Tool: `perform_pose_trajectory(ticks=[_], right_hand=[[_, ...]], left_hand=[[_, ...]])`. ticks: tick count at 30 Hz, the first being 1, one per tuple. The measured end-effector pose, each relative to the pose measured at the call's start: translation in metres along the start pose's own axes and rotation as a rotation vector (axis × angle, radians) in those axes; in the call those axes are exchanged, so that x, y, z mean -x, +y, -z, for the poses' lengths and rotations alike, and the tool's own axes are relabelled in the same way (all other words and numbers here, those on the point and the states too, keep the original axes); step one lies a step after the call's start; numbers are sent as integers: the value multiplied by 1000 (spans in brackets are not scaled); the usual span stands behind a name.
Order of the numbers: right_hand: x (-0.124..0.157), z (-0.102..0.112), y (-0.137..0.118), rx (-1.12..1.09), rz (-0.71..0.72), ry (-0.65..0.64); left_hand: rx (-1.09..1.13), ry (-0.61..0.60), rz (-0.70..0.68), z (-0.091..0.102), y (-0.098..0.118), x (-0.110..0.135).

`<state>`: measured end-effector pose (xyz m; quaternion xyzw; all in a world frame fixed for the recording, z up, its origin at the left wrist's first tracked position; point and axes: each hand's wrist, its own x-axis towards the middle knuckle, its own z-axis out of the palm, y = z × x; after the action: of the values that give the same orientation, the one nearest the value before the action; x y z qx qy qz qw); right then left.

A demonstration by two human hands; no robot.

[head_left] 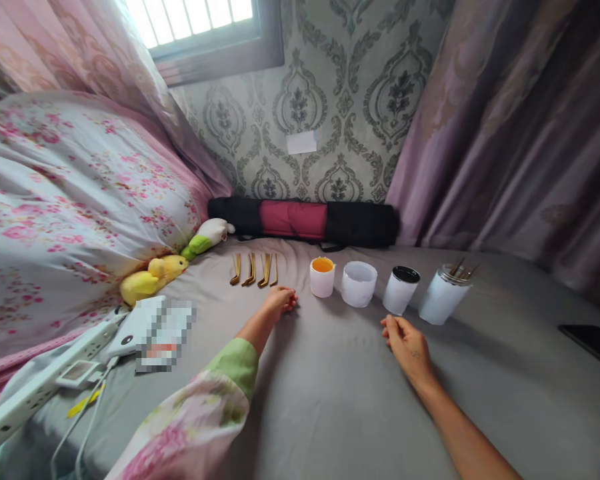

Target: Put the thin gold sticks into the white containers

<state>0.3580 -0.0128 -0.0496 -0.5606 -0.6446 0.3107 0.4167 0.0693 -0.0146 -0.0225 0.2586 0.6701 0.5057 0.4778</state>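
My left hand (283, 301) is over the grey sheet with its fingers curled in, just below a row of thin gold-coloured sticks (251, 270) with bent lower ends, laid in small groups. Nothing sticks out from its fingers. To its right stands a white-wrapped cup with an orange inside (323, 279). Beside that are a wider whitish tub (359, 285) and a white container with a black top (401, 291). A leaning-looking white jar (443, 297) holds several thin sticks. My right hand (405, 343), fingers loosely curled, is just in front of the black-topped container; no object shows in it.
A black and dark-red long bag (300, 221) lies against the wall. On the left are plush toys (155, 277), a white power strip (45, 383) with cables, a white device (139, 327) and a blurred-out packet (166, 337). A dark phone-like slab (594, 347) lies far right.
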Motion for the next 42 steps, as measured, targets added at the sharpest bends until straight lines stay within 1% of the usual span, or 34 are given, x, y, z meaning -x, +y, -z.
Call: perform_pose_trajectory(ticks=[7, 13, 19, 23, 26, 33, 42], right_hand=[[0, 1, -1, 9, 3, -8], [0, 1, 0, 22, 25, -5], [0, 1, 0, 20, 25, -7], [0, 1, 0, 17, 26, -6], [0, 0, 0, 9, 20, -3], [-1, -1, 3, 16, 10, -1], [0, -1, 1, 22, -2, -5]], left_hand=[[-229, 120, -60, 10, 7, -9], [-499, 238, -112, 20, 9, -25], [-757, 318, -210, 34, 16, -35], [-890, 327, -282, 41, 22, -39], [-969, 327, -311, 44, 26, -42], [-1076, 305, -333, 48, 29, -48], [-1174, 298, -339, 45, 27, -52]])
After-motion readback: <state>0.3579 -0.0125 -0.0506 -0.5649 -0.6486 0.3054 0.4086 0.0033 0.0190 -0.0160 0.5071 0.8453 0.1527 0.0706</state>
